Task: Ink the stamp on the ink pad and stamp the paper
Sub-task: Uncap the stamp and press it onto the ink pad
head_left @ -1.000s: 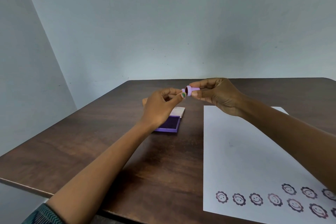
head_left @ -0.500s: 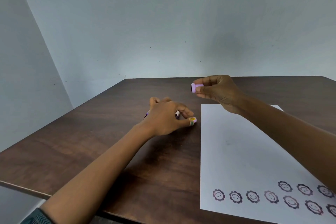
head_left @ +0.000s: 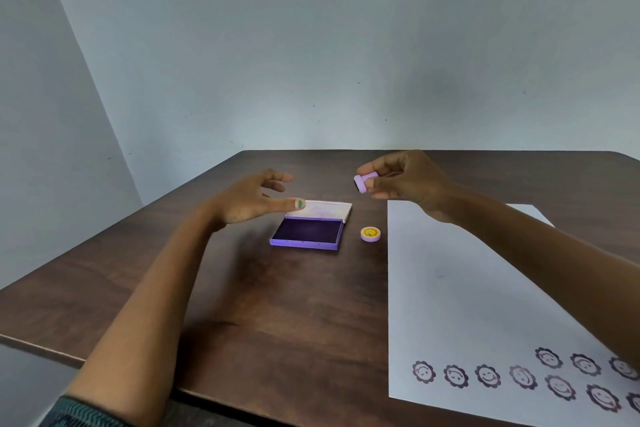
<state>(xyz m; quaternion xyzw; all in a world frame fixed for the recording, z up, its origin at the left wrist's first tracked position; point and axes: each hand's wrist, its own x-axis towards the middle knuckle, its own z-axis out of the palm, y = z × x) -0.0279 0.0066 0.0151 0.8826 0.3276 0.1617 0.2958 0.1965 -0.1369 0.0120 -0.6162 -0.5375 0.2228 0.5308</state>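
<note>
Right hand [head_left: 412, 184] fingers pinching round lilac stamp [head_left: 363, 183], left hand [head_left: 252, 199] fingers spread, rectangular ink pad [head_left: 308, 231] open

stamp [head_left: 362, 183]: lilac | ink pad [head_left: 309, 231]: purple | cap [head_left: 370, 234]: yellow smiley | paper [head_left: 467, 291]: white, dark flower-faces | table [head_left: 277, 305]: brown woodgrain

Left hand [head_left: 254, 199] raised, palm turned inward, fingers spread and loosely curled, thumb extended forward, nothing held. Left forearm reaching in from lower left, patterned sleeve edge at the bottom corner. Right hand [head_left: 407, 180] raised at similar height, well apart from left, thumb and fingertips pinched on small purple stamp [head_left: 362, 183]. Right forearm entering from right edge, bare.
</note>
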